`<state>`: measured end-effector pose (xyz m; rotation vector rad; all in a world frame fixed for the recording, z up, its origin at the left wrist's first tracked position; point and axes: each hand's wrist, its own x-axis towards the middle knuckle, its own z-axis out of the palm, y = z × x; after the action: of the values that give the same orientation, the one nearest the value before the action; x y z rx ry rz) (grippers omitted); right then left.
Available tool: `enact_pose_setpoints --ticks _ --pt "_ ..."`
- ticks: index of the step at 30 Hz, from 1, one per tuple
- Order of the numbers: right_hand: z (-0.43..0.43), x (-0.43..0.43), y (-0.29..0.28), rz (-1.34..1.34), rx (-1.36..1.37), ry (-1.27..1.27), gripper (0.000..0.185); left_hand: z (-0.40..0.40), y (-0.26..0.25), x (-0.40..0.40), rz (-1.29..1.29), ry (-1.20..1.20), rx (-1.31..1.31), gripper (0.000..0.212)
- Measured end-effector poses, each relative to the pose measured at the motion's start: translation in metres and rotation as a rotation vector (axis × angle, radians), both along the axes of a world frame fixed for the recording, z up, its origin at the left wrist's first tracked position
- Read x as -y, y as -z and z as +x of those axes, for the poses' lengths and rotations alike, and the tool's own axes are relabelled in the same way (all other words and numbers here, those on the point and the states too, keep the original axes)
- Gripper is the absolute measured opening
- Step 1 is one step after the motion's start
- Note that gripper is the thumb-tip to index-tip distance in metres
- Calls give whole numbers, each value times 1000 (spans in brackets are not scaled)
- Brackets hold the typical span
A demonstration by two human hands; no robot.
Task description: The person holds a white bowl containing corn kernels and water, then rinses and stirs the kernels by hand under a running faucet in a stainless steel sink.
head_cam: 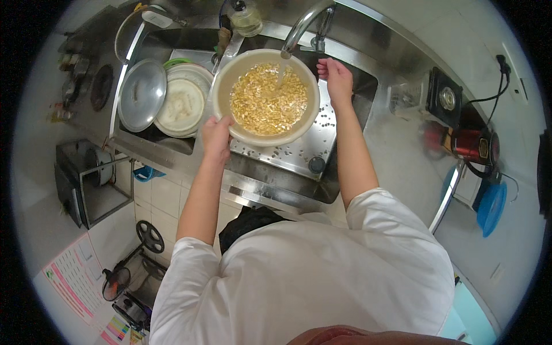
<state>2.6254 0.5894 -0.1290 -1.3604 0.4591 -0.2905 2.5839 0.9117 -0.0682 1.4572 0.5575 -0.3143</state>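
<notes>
A cream plastic basin [221,97] holds yellow split beans or kernels [269,103] under water. My left hand [217,137] grips its rim at the lower left. From the curved steel faucet [302,28] a stream of water [282,73] runs into it. To the right of the basin is my right hand [336,79], its fingers curled in and nothing visible in them, a little below the faucet's lever [308,48]. The basin sits over a steel panel [297,159] with a black round knob [317,164] in the right sink bowl [280,185].
Stacked plates [180,105] and a metal lid [142,95] occupy the left sink bowl [183,148]. A pump bottle [246,21] stands behind the divider. On the right counter are a clear container [405,99], a black appliance [444,97] with a cord, and a red kettle-like appliance [472,146].
</notes>
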Motion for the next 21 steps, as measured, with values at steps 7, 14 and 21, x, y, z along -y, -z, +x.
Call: enact_pose_setpoints --ticks 7,14,21 --pt "-3 -7 39 748 70 -41 43 8 -21 1 55 63 15 21" --pt "3 -18 49 830 96 -42 44 19 -29 0 135 143 14 19" --pt "0 -21 53 832 104 -39 43 21 -39 5 184 162 35 18"
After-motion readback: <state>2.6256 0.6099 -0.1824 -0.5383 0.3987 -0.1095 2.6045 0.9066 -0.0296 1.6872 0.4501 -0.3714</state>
